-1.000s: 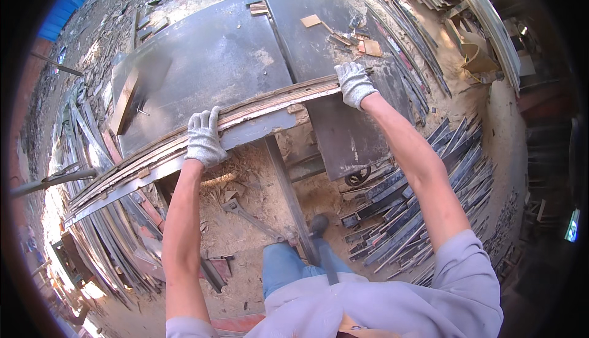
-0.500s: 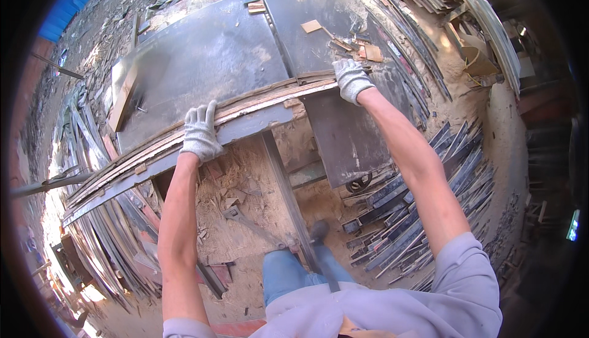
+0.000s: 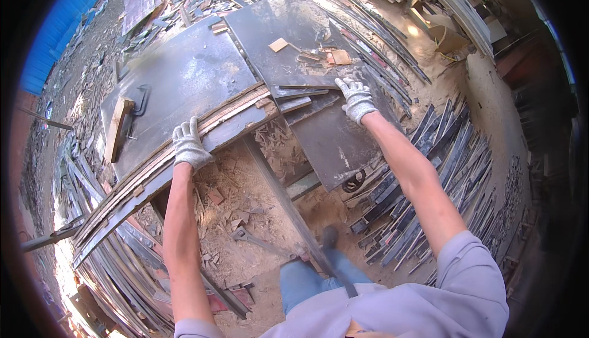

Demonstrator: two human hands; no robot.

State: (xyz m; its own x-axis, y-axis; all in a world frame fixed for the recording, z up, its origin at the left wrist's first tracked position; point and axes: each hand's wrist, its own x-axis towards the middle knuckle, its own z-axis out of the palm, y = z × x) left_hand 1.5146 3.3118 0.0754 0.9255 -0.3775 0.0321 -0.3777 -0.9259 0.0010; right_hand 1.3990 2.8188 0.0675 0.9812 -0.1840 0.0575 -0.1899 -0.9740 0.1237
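Observation:
My left hand, in a grey knitted glove, lies across a long stack of wooden strips, its fingers stretched over the top. The stack slants across the near edge of a dark sheet-topped table. Beyond the stack's right end, several short dark strips lie fanned out at a different angle. At their right end is my right hand, also gloved, with its fingers apart. Whether its fingertips touch the strips I cannot tell.
A wood block and a dark metal clamp are on the table's left side. Small wood offcuts lie at its far right. Piled strips cover the ground to my right. A metal beam runs toward my legs.
The stack was continuous between my hands; short pieces now lie separate at its right end. My right hand has opened its fingers. The view has shifted.

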